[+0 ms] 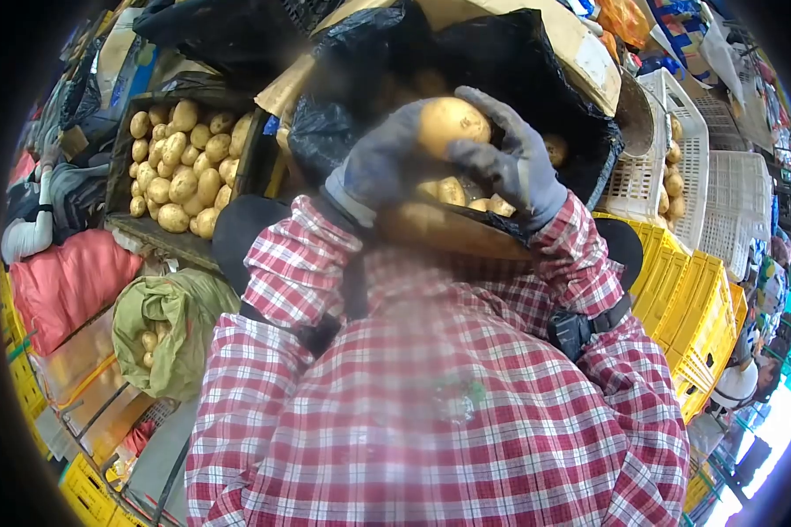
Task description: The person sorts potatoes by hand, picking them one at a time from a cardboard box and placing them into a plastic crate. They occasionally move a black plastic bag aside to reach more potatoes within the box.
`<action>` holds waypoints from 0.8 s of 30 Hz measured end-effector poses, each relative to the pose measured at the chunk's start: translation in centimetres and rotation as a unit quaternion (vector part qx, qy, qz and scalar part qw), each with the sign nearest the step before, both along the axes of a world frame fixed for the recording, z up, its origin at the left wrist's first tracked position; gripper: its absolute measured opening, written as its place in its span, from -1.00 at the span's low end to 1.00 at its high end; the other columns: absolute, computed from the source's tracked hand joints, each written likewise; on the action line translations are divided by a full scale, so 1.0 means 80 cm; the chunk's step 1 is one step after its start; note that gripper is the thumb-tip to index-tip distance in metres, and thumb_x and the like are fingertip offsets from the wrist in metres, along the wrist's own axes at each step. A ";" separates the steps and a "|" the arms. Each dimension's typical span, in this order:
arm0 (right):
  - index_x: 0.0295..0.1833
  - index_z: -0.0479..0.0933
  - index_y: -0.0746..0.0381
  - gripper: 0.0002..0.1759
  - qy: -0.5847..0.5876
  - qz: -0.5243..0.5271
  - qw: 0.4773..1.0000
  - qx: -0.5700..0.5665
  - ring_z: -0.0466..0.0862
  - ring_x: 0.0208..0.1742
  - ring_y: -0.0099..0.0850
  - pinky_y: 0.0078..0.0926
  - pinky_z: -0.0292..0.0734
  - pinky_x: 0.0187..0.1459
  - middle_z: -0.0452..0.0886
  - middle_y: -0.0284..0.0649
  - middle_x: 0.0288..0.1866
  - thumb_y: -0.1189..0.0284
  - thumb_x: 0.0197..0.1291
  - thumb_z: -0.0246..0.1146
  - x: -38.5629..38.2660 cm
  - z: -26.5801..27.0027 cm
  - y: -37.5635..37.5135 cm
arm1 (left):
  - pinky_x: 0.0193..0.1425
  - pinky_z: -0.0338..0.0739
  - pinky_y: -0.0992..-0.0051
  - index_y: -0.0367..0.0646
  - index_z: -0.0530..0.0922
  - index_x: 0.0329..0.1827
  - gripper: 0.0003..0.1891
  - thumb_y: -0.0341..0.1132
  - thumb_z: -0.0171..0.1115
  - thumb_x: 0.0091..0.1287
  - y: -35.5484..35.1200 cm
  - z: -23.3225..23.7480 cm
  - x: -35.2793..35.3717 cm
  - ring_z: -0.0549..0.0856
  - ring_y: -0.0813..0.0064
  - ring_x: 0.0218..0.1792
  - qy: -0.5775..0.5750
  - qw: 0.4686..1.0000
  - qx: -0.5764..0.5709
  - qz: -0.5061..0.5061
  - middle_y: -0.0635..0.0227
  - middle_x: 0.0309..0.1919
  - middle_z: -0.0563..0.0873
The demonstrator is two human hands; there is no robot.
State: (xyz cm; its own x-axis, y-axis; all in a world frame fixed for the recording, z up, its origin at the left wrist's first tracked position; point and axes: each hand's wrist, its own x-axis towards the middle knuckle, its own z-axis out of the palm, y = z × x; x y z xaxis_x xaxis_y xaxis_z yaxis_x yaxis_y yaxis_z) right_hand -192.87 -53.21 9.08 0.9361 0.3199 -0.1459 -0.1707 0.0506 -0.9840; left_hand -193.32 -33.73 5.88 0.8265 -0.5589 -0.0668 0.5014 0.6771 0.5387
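A large potato (pixel 453 126) is held up between my two gloved hands, over a cardboard box lined with a black plastic bag (pixel 536 53). My left hand (pixel 380 162) presses against its left side, the fingertips partly hidden behind it. Curled round the right side are the thumb and fingers of my right hand (pixel 520 167). Below, more potatoes (pixel 451 191) lie inside the lined box, partly covered by my hands and the bag's folds. Both hands wear grey-blue gloves.
To the left stands a wooden crate (pixel 119 189) full of potatoes (pixel 183 186). A green sack (pixel 180 303) with a few potatoes and a pink sack (pixel 83 277) sit nearer. White crates (pixel 721 198) and yellow crates (pixel 690 299) are at the right. Other people are at both edges.
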 end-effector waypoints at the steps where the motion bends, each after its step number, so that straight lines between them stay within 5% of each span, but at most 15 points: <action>1: 0.40 0.35 0.33 -0.41 -0.077 0.012 0.994 -0.076 0.60 0.16 -0.38 -0.42 0.54 0.19 0.56 -0.15 0.20 0.54 0.27 0.31 0.006 -0.005 -0.004 | 0.33 0.55 0.15 -0.22 0.27 0.45 -0.36 -0.08 0.13 0.37 -0.002 -0.001 0.003 0.56 0.16 0.27 -0.007 1.000 0.009 0.001 0.09 0.28 0.50; 3: 0.36 0.39 0.28 -0.50 -0.229 0.036 0.946 -0.225 0.61 0.16 -0.32 -0.37 0.55 0.20 0.57 -0.15 0.22 0.46 0.33 0.24 0.020 -0.010 -0.022 | 0.32 0.56 0.20 -0.23 0.25 0.47 -0.36 -0.27 0.15 0.33 -0.002 -0.005 0.003 0.56 0.22 0.27 0.018 1.000 -0.025 0.003 0.10 0.33 0.46; 4: 0.35 0.42 0.26 -0.54 -0.305 0.047 0.904 -0.296 0.62 0.16 -0.29 -0.34 0.55 0.20 0.57 -0.14 0.22 0.43 0.37 0.20 0.024 -0.012 -0.027 | 0.33 0.55 0.23 -0.25 0.24 0.47 -0.37 -0.33 0.14 0.32 0.001 -0.004 0.004 0.56 0.24 0.28 -0.073 0.993 0.085 0.039 0.10 0.34 0.45; 6: 0.38 0.36 0.25 -0.50 -0.178 0.027 0.973 -0.142 0.62 0.07 -0.35 -0.38 0.56 0.13 0.57 -0.13 0.17 0.50 0.34 0.19 0.021 -0.015 -0.025 | 0.35 0.52 0.28 -0.27 0.23 0.48 -0.36 -0.45 0.14 0.31 0.010 -0.004 0.004 0.56 0.28 0.28 -0.248 0.916 0.296 0.109 0.11 0.37 0.43; 10: 0.44 0.26 0.23 -0.39 0.093 -0.015 0.981 0.172 0.62 -0.11 -0.46 -0.46 0.59 -0.01 0.57 -0.12 0.06 0.64 0.27 0.18 0.006 -0.010 -0.016 | 0.40 0.44 0.37 -0.27 0.35 0.42 -0.42 -0.55 0.17 0.28 -0.011 -0.015 0.002 0.52 0.31 0.32 -0.195 0.942 0.142 0.235 0.15 0.41 0.38; 11: 0.49 0.17 0.22 -0.32 0.072 -0.005 0.988 0.139 0.58 -0.17 -0.50 -0.48 0.59 -0.04 0.55 -0.13 0.02 0.64 0.26 0.18 0.010 -0.008 -0.016 | 0.43 0.41 0.36 -0.26 0.41 0.38 -0.45 -0.49 0.28 0.29 -0.013 -0.016 0.010 0.43 0.31 0.40 -0.045 0.973 0.038 0.224 0.13 0.42 0.37; 13: 0.53 0.10 0.21 -0.26 0.046 0.024 0.991 0.123 0.54 -0.24 -0.55 -0.52 0.58 -0.07 0.54 -0.15 -0.01 0.65 0.26 0.18 0.019 -0.015 -0.020 | 0.44 0.39 0.34 -0.27 0.41 0.38 -0.43 -0.45 0.33 0.29 -0.005 -0.006 0.006 0.43 0.27 0.40 -0.052 0.989 -0.036 0.132 0.12 0.38 0.42; 19: 0.40 0.35 0.28 -0.50 0.073 0.090 0.992 0.052 0.59 0.17 -0.43 -0.47 0.50 0.22 0.51 -0.16 0.25 0.43 0.40 0.22 0.066 -0.007 -0.011 | 0.02 0.75 0.31 -0.29 0.47 0.25 -0.52 -0.11 0.15 0.44 0.030 0.005 0.022 0.61 0.04 0.20 0.132 0.973 -0.136 0.133 -0.03 0.16 0.60; 20: 0.44 0.31 0.27 -0.44 0.008 0.081 0.996 -0.033 0.58 0.03 -0.53 -0.55 0.55 0.05 0.54 -0.20 0.21 0.30 0.42 0.21 0.087 -0.024 -0.018 | 0.02 0.75 0.33 -0.33 0.43 0.27 -0.49 -0.11 0.16 0.43 0.050 0.014 0.022 0.62 0.04 0.19 0.116 0.961 -0.156 0.196 -0.11 0.16 0.58; 23: 0.46 0.29 0.26 -0.41 0.064 0.086 0.982 -0.157 0.59 0.04 -0.52 -0.57 0.54 0.07 0.53 -0.18 0.22 0.42 0.38 0.26 0.136 -0.085 -0.058 | 0.02 0.73 0.39 -0.47 0.28 0.34 -0.31 -0.08 0.24 0.36 0.122 0.005 0.037 0.65 0.09 0.12 -0.001 0.884 -0.140 0.446 -0.25 0.19 0.52; 24: 0.46 0.28 0.27 -0.40 0.095 0.095 0.973 -0.190 0.60 0.05 -0.51 -0.57 0.54 0.08 0.52 -0.17 0.22 0.46 0.36 0.27 0.149 -0.118 -0.067 | 0.03 0.71 0.33 -0.49 0.20 0.40 -0.22 -0.04 0.27 0.33 0.148 0.006 0.024 0.68 0.18 0.07 -0.029 0.891 -0.178 0.416 -0.21 0.21 0.51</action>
